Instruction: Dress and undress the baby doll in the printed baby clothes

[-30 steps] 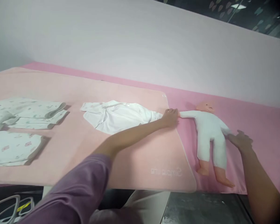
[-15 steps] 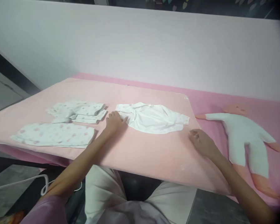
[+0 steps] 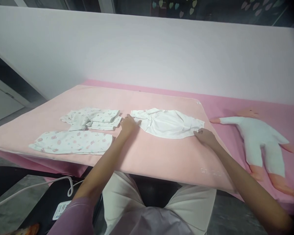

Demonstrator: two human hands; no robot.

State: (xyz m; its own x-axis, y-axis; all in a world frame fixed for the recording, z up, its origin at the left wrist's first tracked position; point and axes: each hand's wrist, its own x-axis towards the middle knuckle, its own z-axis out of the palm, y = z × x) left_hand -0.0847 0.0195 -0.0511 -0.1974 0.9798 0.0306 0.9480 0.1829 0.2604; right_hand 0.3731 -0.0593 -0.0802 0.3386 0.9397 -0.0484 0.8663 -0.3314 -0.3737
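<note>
White shirt (image 3: 166, 125) lies flat on the pink-covered desk (image 3: 149, 160), sleeves out. My right grip (image 3: 206, 137) seems to pinch its near cuff edge; left grip (image 3: 128, 125) at the other sleeve, pinching or just touching, can't tell. Risk: uneven pull skews thin cloth; left knuckles could nudge folded clothes (image 3: 104, 125) just beside.

Part of the near cuff of the white shirt (image 3: 168, 125) is covered by the left hand (image 3: 129, 125), and whether cloth is pinched by it or by the right hand (image 3: 205, 135) cannot be told. The lettering (image 3: 210, 172) on the peach mat (image 3: 149, 155) is too faint to be read. An orange-brown object (image 3: 30, 229), cut off by the bottom edge, cannot be identified.
</note>
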